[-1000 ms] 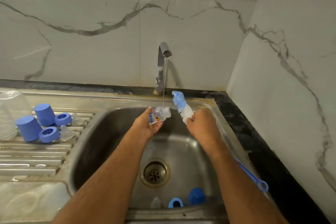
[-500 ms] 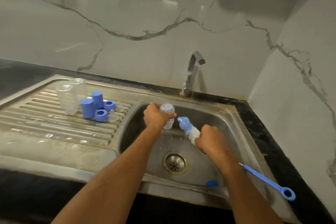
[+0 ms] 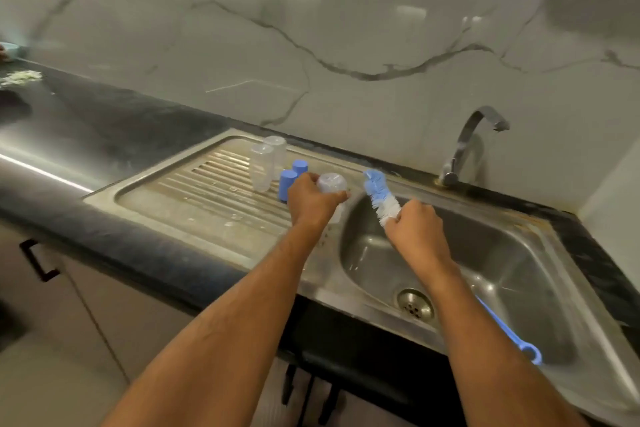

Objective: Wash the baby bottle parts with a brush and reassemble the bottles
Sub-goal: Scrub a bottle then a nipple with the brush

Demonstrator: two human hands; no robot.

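— Left hand (image 3: 313, 199)?
— Reaching forward over the strip between the draining board (image 3: 207, 191) and the sink basin (image 3: 491, 253), forearm stretched long from the lower left. Fingers curled round a clear baby bottle (image 3: 332, 184), held bottom up, its round base toward the camera. Mouth end hidden under the hand.

— And the right hand (image 3: 417, 230)?
— Over the left part of the basin, fist closed round a bottle brush (image 3: 382, 199), just below the bristles. Blue and white bristle head pointing up and to the left, close to the bottle but apart from it. Blue handle (image 3: 509, 333) running back under the forearm, ring end showing low on the right, above the basin.

— Where are the other parts?
— On the draining board, just behind the left hand: two clear bottles (image 3: 268, 166) standing upside down, and beside them two blue caps (image 3: 291, 177), partly covered by the hand. Cannot tell whether more parts lie behind it.

— Edges, and room to move?
— Ribbed board open to the left and front of the bottles. Raised rim all round the board. Dark surface (image 3: 114, 121) beyond the rim, wide on the left. Faucet (image 3: 467, 142) at the back right, well apart from both hands. Drain (image 3: 415, 303) uncovered, near the front wall of the basin. Marble wall (image 3: 311, 28) close behind.
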